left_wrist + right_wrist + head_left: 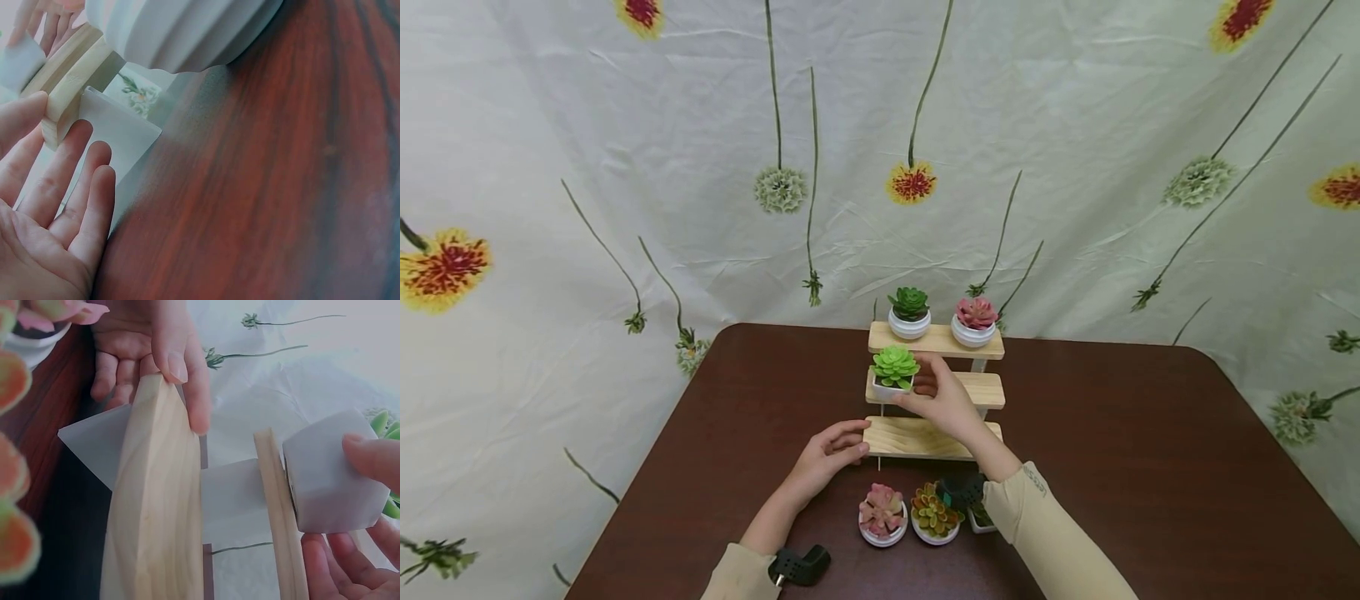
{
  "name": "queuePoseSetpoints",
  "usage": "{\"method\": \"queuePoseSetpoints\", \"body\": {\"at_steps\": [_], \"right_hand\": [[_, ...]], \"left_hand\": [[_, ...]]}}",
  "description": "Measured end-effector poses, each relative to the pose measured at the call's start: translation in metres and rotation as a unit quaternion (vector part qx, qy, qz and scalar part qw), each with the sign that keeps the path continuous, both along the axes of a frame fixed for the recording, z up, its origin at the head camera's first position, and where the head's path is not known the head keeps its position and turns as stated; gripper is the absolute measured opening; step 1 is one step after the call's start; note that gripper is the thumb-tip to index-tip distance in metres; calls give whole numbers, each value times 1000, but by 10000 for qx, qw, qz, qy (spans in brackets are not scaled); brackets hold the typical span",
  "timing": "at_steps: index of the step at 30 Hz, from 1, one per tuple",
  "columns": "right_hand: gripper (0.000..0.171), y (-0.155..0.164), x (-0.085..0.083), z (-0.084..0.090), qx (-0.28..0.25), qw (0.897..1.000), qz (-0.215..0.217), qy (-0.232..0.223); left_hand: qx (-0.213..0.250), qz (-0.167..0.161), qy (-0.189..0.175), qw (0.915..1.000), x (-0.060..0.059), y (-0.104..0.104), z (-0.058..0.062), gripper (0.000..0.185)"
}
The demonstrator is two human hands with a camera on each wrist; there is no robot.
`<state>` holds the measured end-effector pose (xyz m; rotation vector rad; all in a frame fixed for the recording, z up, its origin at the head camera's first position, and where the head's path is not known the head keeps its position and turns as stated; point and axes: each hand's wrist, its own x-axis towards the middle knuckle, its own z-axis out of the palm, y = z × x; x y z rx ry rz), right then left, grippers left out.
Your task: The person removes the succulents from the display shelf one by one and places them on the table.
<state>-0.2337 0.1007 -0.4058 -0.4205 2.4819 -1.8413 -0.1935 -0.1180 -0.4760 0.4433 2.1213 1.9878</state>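
A bright green potted succulent in a square white pot is at the left end of the middle board of a three-tier wooden stand. My right hand grips that pot from the right; in the right wrist view its thumb and fingers lie around the white pot, whose base is right at the board. At the left end of the lowest board, my left hand pinches the wood. The left wrist view shows its thumb on one face of the board and its fingers at the other.
On the top board stand a dark green succulent and a pink one. In front of the stand are a pink succulent, an orange-green one and another pot partly hidden by the right wrist. A flowered cloth hangs behind the table.
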Motion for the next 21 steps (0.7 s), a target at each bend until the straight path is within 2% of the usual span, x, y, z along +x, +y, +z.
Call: {"method": "queuePoseSetpoints", "body": {"at_steps": [4,21], "right_hand": [[63,5,4,0,-28,10000,22,71],[68,31,24,8,511,9983,-289,-61]], "left_hand": [[24,-4,-10,10000,0,0,0,40],[92,25,40,9999,0,1,-1,39]]}}
